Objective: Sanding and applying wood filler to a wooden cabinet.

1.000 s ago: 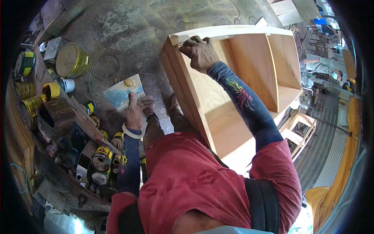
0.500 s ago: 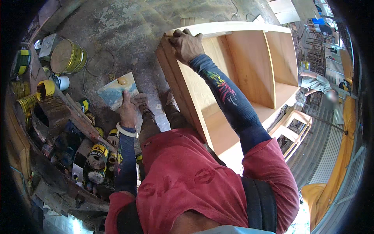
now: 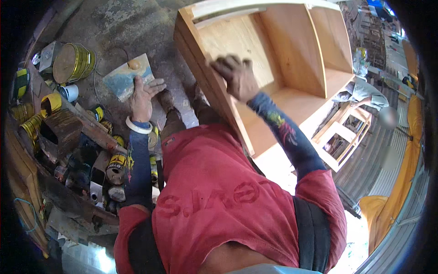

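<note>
My left hand point(image 3: 142, 101) grips a thin flat board point(image 3: 119, 81) smeared with blue and pale paint, its thumb on top. A round tan lump point(image 3: 134, 64) of soft-looking paste sits near the board's far edge. To the right stands an unpainted wooden cabinet point(image 3: 292, 50) with open compartments. My right hand point(image 3: 238, 75) is at the cabinet's left front edge, its fingers curled and blurred by motion. Whatever they may hold is hidden.
Paint cans point(image 3: 116, 168) and a yellow drum point(image 3: 75, 63) crowd the left side, with a white tub point(image 3: 69, 92) among them. At right, another person point(image 3: 367, 93) is beside a small wooden frame point(image 3: 344, 137). An orange cloth point(image 3: 413, 123) hangs far right.
My right hand has moved from the cabinet's far left corner back toward me along its left edge. My left hand and the board have shifted slightly left and away from me in the view.
</note>
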Action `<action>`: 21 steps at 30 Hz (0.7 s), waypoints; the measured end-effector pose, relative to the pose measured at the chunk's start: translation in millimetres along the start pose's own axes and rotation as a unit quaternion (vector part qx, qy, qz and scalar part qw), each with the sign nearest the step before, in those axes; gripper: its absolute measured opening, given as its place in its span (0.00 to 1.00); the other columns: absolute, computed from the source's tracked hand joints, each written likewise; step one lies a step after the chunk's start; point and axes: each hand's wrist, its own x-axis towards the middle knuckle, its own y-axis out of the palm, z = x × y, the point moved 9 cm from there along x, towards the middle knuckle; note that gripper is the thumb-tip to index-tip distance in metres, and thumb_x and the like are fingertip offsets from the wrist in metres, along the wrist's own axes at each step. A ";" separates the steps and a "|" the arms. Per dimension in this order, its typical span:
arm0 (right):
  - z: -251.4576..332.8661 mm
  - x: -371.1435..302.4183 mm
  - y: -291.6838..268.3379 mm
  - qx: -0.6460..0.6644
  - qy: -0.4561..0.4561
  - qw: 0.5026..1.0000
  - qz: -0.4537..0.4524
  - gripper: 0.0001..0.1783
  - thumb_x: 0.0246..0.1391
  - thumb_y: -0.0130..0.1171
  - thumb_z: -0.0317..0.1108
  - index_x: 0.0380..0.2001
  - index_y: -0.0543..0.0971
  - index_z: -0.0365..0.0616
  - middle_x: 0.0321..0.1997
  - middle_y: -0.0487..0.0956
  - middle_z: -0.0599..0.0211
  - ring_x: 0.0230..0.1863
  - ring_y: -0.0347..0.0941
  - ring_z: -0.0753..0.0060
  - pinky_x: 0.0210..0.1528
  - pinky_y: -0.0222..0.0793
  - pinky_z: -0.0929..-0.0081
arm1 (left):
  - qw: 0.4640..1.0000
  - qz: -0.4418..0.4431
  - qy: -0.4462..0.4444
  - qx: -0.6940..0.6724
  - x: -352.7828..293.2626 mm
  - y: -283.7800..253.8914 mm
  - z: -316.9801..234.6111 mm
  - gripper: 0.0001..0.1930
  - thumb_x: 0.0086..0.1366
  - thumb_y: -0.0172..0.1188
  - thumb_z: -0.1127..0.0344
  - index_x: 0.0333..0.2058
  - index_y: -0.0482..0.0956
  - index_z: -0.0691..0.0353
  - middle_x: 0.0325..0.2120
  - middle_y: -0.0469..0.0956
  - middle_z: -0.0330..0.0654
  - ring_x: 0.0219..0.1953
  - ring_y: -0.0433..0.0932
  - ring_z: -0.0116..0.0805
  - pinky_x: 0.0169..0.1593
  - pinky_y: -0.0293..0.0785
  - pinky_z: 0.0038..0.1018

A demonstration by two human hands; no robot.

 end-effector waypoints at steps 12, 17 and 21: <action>-72.8 41.8 8.2 -0.115 -0.031 0.992 -0.031 0.42 0.47 0.59 0.33 0.69 0.70 0.69 0.68 0.68 0.62 0.67 0.62 0.52 0.62 0.60 0.41 | 0.997 -0.067 -0.022 0.016 -28.2 -25.4 4.9 0.36 0.74 0.48 0.36 0.59 0.64 0.68 0.42 0.82 0.62 0.43 0.84 0.54 0.55 0.78 0.48; -57.9 150.5 -12.1 -0.126 -0.049 0.990 -0.048 0.30 0.52 0.56 0.30 0.60 0.78 0.66 0.58 0.73 0.69 0.63 0.67 0.58 0.51 0.64 0.44 | 0.997 -0.014 -0.075 0.025 -12.0 -2.6 17.4 0.36 0.75 0.45 0.36 0.60 0.66 0.66 0.43 0.83 0.58 0.44 0.85 0.52 0.55 0.78 0.45; -66.2 97.3 14.2 -0.100 -0.067 0.992 -0.039 0.25 0.58 0.53 0.34 0.58 0.80 0.67 0.54 0.74 0.71 0.60 0.68 0.61 0.45 0.63 0.46 | 0.996 0.059 0.000 0.066 -17.7 37.7 -22.8 0.34 0.78 0.41 0.40 0.64 0.64 0.69 0.53 0.78 0.60 0.48 0.83 0.55 0.60 0.75 0.45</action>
